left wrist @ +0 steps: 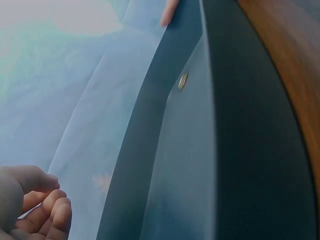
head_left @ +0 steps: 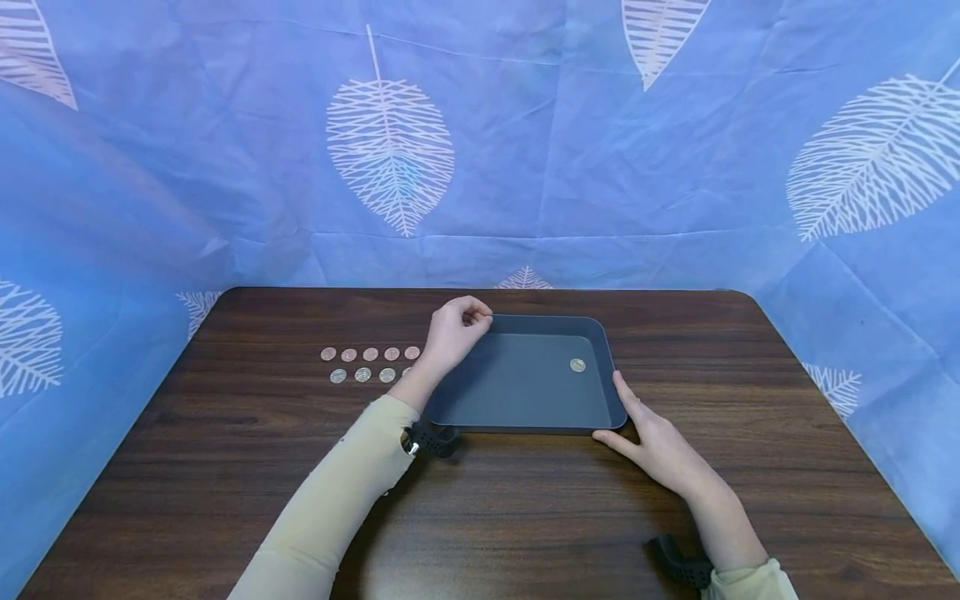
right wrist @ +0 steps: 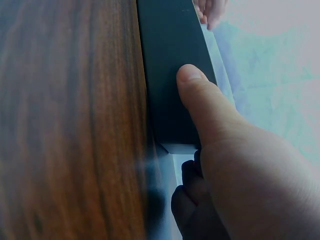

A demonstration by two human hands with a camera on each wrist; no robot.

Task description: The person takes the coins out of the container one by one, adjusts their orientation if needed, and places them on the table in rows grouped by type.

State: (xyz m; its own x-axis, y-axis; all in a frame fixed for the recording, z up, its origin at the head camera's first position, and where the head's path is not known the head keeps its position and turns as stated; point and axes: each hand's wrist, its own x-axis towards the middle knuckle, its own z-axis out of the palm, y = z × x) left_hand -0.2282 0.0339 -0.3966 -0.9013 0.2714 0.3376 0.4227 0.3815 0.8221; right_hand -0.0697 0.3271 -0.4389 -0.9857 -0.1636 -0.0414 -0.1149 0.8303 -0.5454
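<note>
Now keep your right hand (head_left: 660,446) flat, fingers straight, against the near right corner of the tray (head_left: 480,421), and your left hand (head_left: 453,329), fingers curled and holding nothing, above its far left corner; one coin (head_left: 577,365) lies inside, more coins (head_left: 367,364) wait left on the table (head_left: 225,467)

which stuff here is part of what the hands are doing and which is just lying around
In the work:
- grey tray, one coin lying inside
- left hand, curled over the tray's far left corner
- right hand, against the tray's near right corner
- coins in rows left of the tray

Just there:
- wooden table
- blue leaf-print cloth
</note>
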